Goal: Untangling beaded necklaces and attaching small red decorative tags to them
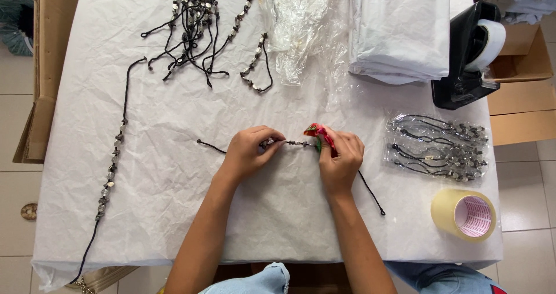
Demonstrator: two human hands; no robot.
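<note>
My left hand (250, 150) pinches a beaded black cord necklace (296, 144) that lies across the middle of the white paper-covered table (174, 172). My right hand (341, 158) grips the same necklace a little further right, together with a small red and green tag or wrapper (317, 131) at its fingertips. The cord's loose ends trail out to the left of my left hand and down to the right of my right wrist.
One long beaded necklace (111, 166) lies along the left side, and a pile of several more necklaces (197, 22) sits at the back. Clear plastic bags (301, 28), folded white sheets (399, 28), a black tape dispenser (469, 57), bagged necklaces (440, 146) and a tape roll (465, 214) fill the right side.
</note>
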